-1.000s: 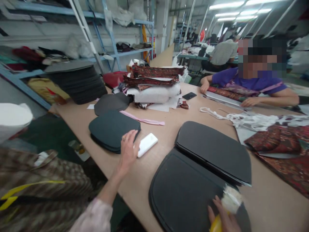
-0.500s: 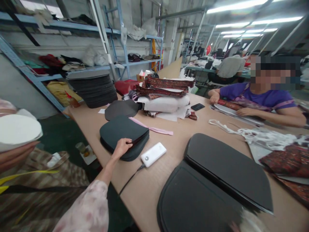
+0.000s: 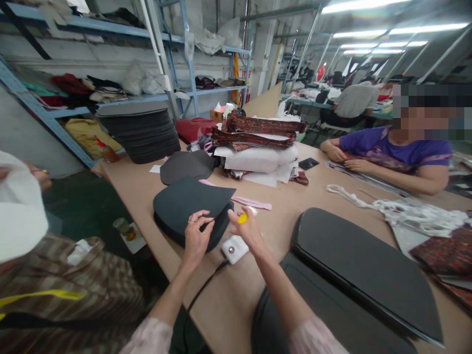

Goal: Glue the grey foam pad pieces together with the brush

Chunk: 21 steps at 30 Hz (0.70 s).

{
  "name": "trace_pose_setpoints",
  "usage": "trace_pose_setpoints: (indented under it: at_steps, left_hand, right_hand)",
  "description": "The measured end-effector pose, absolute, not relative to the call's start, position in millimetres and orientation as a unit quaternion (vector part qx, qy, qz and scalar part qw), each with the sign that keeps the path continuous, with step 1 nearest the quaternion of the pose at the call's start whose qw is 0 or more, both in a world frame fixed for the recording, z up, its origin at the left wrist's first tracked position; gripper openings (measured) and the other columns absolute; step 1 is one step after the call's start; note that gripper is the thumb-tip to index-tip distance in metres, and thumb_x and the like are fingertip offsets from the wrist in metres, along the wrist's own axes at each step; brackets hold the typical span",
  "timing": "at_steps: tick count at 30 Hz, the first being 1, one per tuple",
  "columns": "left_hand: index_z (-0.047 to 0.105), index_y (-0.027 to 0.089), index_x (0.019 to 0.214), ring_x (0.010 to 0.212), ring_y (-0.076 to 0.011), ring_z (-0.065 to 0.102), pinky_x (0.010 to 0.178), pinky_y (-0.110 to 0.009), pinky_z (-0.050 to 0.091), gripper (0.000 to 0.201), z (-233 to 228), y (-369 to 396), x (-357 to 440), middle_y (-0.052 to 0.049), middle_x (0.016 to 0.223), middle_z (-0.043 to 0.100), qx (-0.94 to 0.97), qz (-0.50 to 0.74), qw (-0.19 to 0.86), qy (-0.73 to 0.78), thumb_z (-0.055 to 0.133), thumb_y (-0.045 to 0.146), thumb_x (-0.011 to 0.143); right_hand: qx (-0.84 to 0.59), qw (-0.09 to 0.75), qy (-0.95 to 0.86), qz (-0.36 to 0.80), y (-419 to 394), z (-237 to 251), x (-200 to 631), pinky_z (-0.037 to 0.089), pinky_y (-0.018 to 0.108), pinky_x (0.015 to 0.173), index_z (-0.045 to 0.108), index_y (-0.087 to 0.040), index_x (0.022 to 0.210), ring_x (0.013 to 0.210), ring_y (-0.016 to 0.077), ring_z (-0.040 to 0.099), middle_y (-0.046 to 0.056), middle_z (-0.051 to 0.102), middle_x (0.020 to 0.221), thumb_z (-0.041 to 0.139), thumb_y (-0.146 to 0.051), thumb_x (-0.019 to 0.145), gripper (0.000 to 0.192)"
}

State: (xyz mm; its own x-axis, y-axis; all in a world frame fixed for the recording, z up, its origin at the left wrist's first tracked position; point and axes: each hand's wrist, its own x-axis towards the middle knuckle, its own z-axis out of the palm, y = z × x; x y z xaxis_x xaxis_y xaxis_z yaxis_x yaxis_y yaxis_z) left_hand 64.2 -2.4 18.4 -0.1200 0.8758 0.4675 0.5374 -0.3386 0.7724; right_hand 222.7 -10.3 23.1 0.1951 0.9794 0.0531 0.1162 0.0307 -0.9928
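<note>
A stack of dark, rounded panels lies on the table. At its near right edge my left hand is closed, thumb and fingers pinched on the top panel, whose right corner is lifted off those below. Beside that corner my right hand is closed around a small item with a yellow round end and a whitish part; its kind is unclear. Partly behind my right hand lies a white power bank with a black cable. A pink strip lies beyond the stack.
Large dark panels cover the table's right front. Layered patterned and white fabric stands behind, left of a phone. A taller dark stack is far left. Other people are on the left and right; white cords lie right.
My right hand has come from the lower right edge to the dark stack, bringing the small yellow-ended item. The top panel's right corner has risen under my left hand.
</note>
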Motion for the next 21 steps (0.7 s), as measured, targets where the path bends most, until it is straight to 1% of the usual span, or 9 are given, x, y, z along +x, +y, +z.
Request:
trace_pose_setpoints:
  at_steps: [3,5,6,9,11,12,14,18,21]
  left_hand:
    - [0.067,0.021,0.075,0.106,-0.0230,0.051,0.096,-0.044,0.039,0.014,16.3,-29.8,71.7,-0.008,0.104,0.060,0.651,0.516,0.106,0.547,0.056,0.029,0.078]
    - [0.066,0.021,0.087,0.112,-0.0250,0.048,0.100,-0.047,0.036,0.019,9.4,-57.6,72.4,-0.009,0.112,0.057,0.598,0.540,0.129,0.578,0.059,0.036,0.078]
    - [0.065,0.020,0.092,0.110,-0.0254,0.051,0.098,-0.047,0.039,0.026,4.9,-72.0,72.9,-0.010,0.112,0.058,0.561,0.548,0.197,0.589,0.060,0.041,0.077]
    - [0.060,0.016,0.102,0.096,-0.0271,0.061,0.086,-0.047,0.049,0.055,-5.7,-102.6,76.2,-0.016,0.103,0.063,0.412,0.488,0.573,0.513,0.047,0.063,0.077]
    - [0.059,0.015,0.102,0.099,-0.0281,0.061,0.087,-0.046,0.049,0.066,-5.0,-106.2,76.4,-0.017,0.106,0.064,0.296,0.485,0.698,0.436,0.036,0.071,0.077]
    - [0.060,0.015,0.102,0.103,-0.0278,0.060,0.089,-0.045,0.049,0.067,-2.2,-103.6,74.9,-0.016,0.110,0.063,0.250,0.514,0.704,0.422,0.034,0.071,0.078]
    - [0.060,0.019,0.105,0.105,-0.0257,0.059,0.087,-0.041,0.051,0.053,5.6,-94.0,70.3,-0.010,0.111,0.064,0.179,0.591,0.640,0.456,0.044,0.062,0.080]
    - [0.063,0.018,0.101,0.092,-0.0221,0.064,0.081,-0.036,0.054,0.029,16.5,-80.5,73.1,-0.005,0.091,0.070,0.102,0.586,0.591,0.544,0.061,0.031,0.075]
    - [0.064,0.017,0.099,0.089,-0.0182,0.064,0.083,-0.031,0.053,0.035,21.8,-92.2,96.0,-0.002,0.090,0.069,0.149,0.550,0.619,0.540,0.066,0.012,0.065]
  right_hand:
    - [-0.616,0.475,-0.504,0.375,25.7,25.6,188.4,0.049,0.040,0.079,0.051,-0.014,0.117,0.088,0.0227,0.061,0.010,0.063,0.100,0.064,-0.028,0.068,0.053]
    - [-0.627,0.472,-0.518,0.341,31.7,22.5,182.8,0.044,0.042,0.088,0.052,-0.013,0.116,0.097,0.0241,0.057,0.011,0.061,0.106,0.060,-0.019,0.066,0.051]
    - [-0.624,0.479,-0.518,0.335,31.3,21.9,184.1,0.043,0.042,0.090,0.052,-0.013,0.116,0.099,0.0243,0.056,0.011,0.061,0.108,0.059,-0.018,0.066,0.051]
    - [-0.590,0.512,-0.513,0.356,20.4,29.8,198.8,0.045,0.039,0.088,0.052,-0.014,0.116,0.099,0.0231,0.056,0.009,0.061,0.107,0.059,-0.020,0.065,0.052]
    - [-0.552,0.532,-0.516,0.383,3.5,44.2,216.5,0.047,0.037,0.084,0.052,-0.015,0.116,0.094,0.0215,0.057,0.007,0.062,0.105,0.060,-0.024,0.066,0.052]
    - [-0.531,0.535,-0.525,0.395,-8.5,53.5,227.7,0.048,0.036,0.082,0.052,-0.015,0.117,0.091,0.0207,0.058,0.006,0.062,0.104,0.060,-0.026,0.067,0.051]
    - [-0.499,0.524,-0.557,0.407,-39.2,73.3,254.4,0.048,0.034,0.079,0.051,-0.016,0.117,0.088,0.0194,0.058,0.006,0.061,0.104,0.060,-0.030,0.070,0.051]
    - [-0.525,0.475,-0.622,0.334,-114.6,100.5,318.2,0.047,0.033,0.080,0.051,-0.017,0.118,0.087,0.0183,0.058,0.005,0.060,0.104,0.062,-0.037,0.074,0.049]
    - [-0.608,0.453,-0.611,0.228,-174.6,95.7,367.7,0.047,0.033,0.080,0.054,-0.020,0.115,0.091,0.0194,0.057,0.005,0.060,0.106,0.061,-0.044,0.075,0.047]
